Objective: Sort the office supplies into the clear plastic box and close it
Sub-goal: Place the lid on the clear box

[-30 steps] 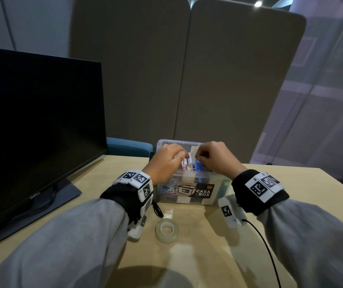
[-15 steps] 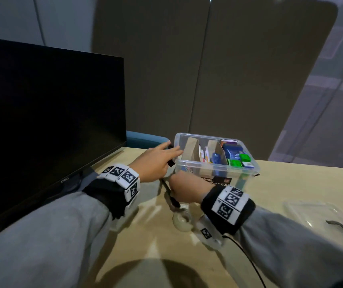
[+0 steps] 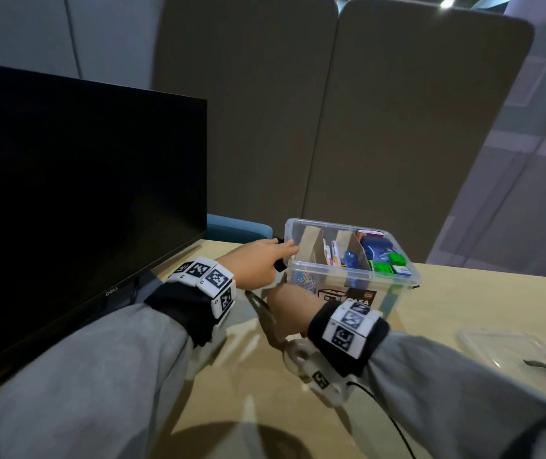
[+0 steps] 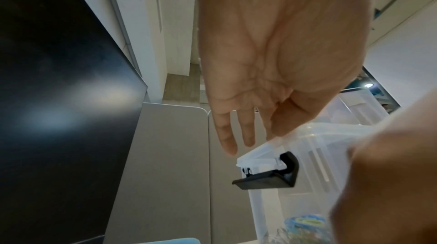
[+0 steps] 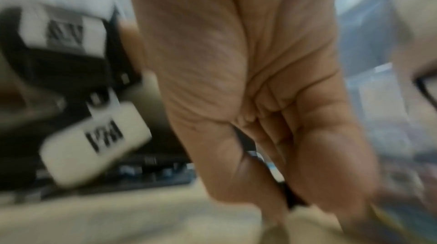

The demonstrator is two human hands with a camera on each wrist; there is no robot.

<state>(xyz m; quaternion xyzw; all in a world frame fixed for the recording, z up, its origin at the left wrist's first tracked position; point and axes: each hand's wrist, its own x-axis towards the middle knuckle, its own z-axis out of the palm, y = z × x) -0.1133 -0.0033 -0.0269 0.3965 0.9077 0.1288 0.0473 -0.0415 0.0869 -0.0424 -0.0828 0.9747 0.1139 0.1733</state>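
My left hand [image 3: 258,264] lies flat-fingered against the clear plastic box [image 3: 394,283], steadying it. My right grip [image 3: 286,301] closes around dark scissors [image 3: 266,321] near the box, likely the next item in.

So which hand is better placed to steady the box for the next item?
Left. The left hand lies open at the clear box's left rim, by its black latch; the right hand is busy gripping a dark item.

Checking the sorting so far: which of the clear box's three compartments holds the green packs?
The right-end compartment, past the second cardboard divider and farthest from the left hand; the other two show no green.
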